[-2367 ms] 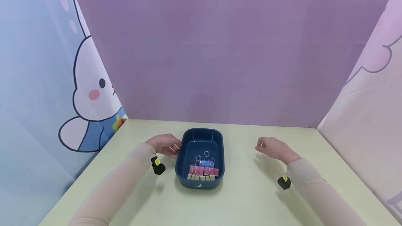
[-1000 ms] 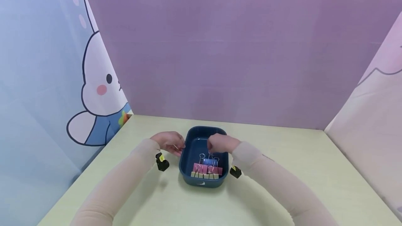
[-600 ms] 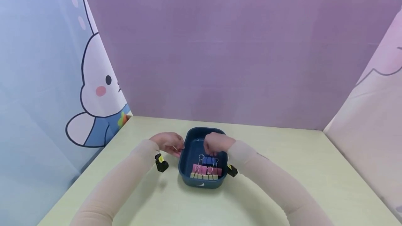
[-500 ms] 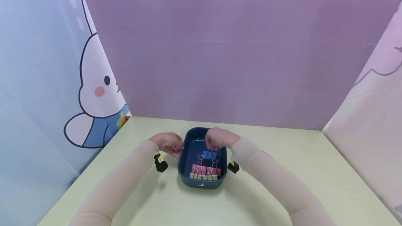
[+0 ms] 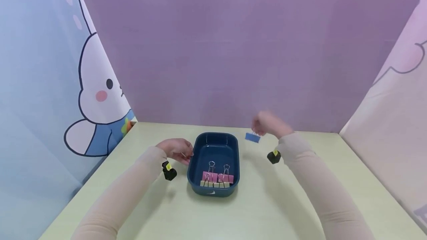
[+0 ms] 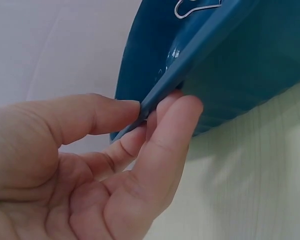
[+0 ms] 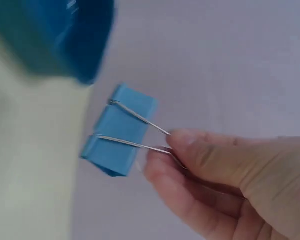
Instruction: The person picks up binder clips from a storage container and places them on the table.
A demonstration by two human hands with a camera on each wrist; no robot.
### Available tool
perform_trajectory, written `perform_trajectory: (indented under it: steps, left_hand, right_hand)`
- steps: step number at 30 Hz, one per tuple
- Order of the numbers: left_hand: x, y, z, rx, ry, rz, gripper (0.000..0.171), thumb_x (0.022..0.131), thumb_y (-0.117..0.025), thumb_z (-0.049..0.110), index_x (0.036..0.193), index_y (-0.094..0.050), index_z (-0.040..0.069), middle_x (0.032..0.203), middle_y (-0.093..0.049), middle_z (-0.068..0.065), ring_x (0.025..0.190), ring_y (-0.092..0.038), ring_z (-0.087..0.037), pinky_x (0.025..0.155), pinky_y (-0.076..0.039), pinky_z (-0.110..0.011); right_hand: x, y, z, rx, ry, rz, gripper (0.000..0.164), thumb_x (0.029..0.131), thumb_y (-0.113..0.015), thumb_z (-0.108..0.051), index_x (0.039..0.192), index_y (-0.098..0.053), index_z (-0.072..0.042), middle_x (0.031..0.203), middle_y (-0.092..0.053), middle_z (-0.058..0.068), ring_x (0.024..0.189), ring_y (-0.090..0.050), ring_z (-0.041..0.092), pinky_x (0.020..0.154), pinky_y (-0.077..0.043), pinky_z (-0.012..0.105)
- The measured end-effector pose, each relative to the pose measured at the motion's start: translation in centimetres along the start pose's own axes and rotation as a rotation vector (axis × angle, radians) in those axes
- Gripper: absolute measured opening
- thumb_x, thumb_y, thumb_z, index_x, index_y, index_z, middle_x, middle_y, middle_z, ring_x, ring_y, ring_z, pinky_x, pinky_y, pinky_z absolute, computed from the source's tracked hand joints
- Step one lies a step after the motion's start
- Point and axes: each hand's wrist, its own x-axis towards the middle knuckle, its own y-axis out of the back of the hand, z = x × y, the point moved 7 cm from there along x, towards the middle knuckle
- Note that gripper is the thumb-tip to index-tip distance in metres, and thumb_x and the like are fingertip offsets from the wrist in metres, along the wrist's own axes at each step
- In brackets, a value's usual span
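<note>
A dark blue plastic box (image 5: 213, 191) stands on the table, a little left of the middle in the head view. My left hand (image 5: 177, 150) pinches its left rim, thumb on the inner side and fingers outside, as the left wrist view shows. Inside, at the near end, lie two pink binder clips (image 5: 209, 176) and yellow binder clips (image 5: 221, 185) in front of them. Right of the box and above the table, my right hand (image 5: 269, 123) pinches a blue binder clip (image 7: 122, 130) by its wire handles. The clip's blue body hangs free of the fingers.
The pale yellow-green table (image 5: 267, 210) reaches back to a purple cloth wall (image 5: 247, 55). A blue curtain with a cartoon rabbit (image 5: 103, 84) closes the left side, a pale one (image 5: 393, 129) the right. A small black camera (image 5: 274, 156) sits at each wrist.
My right hand came in from the right, took the blue binder clip out of the box, and carried it up and to the right. My left hand stays at the rim.
</note>
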Motion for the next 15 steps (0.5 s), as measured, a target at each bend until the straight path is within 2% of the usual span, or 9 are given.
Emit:
perform_trajectory:
  steps: [3,5,7,10,15]
  left_hand:
    - [0.0,0.0,0.0,-0.001,0.0,0.005,0.021,0.093,-0.054,0.0,0.113,-0.056,-0.006,0.089,-0.06,-0.013,0.073,-0.061,-0.019,0.068,-0.062,-0.03]
    - [0.0,0.1,0.0,0.003,-0.001,0.008,0.022,0.093,-0.054,0.001,0.114,-0.056,-0.007,0.089,-0.06,-0.013,0.073,-0.062,-0.019,0.069,-0.062,-0.03]
    - [0.1,0.1,0.0,0.007,0.0,0.011,0.022,0.093,-0.055,0.001,0.113,-0.056,-0.006,0.089,-0.06,-0.013,0.073,-0.062,-0.019,0.069,-0.062,-0.031]
    - [0.1,0.1,0.0,0.009,0.002,0.011,0.021,0.093,-0.055,0.002,0.112,-0.056,-0.006,0.089,-0.06,-0.013,0.073,-0.062,-0.019,0.069,-0.062,-0.031]
    - [0.1,0.1,-0.1,0.008,0.003,0.005,0.021,0.093,-0.055,0.001,0.113,-0.055,-0.006,0.09,-0.06,-0.013,0.074,-0.062,-0.019,0.07,-0.062,-0.031]
  right_hand:
    - [0.0,-2.3,2.4,0.012,-0.06,-0.094,0.013,0.084,-0.06,0.008,0.086,-0.07,0.0,0.079,-0.068,0.012,0.067,-0.065,0.022,0.065,-0.06,0.033]
    - [0.1,-3.9,3.3,-0.043,-0.068,-0.159,0.013,0.083,-0.064,0.009,0.086,-0.071,-0.001,0.079,-0.069,0.009,0.067,-0.066,0.02,0.064,-0.06,0.03]
    - [0.1,-5.3,4.1,-0.044,-0.088,-0.203,0.011,0.084,-0.065,0.006,0.086,-0.072,-0.002,0.078,-0.069,0.008,0.067,-0.066,0.019,0.064,-0.06,0.029]
    - [0.2,-6.7,4.6,-0.04,-0.099,-0.237,0.01,0.086,-0.065,0.004,0.086,-0.071,-0.002,0.077,-0.069,0.008,0.066,-0.065,0.019,0.063,-0.06,0.03]
    - [0.4,-7.9,4.7,-0.027,-0.107,-0.248,0.01,0.086,-0.065,0.004,0.085,-0.071,-0.003,0.076,-0.068,0.008,0.067,-0.066,0.021,0.064,-0.06,0.031]
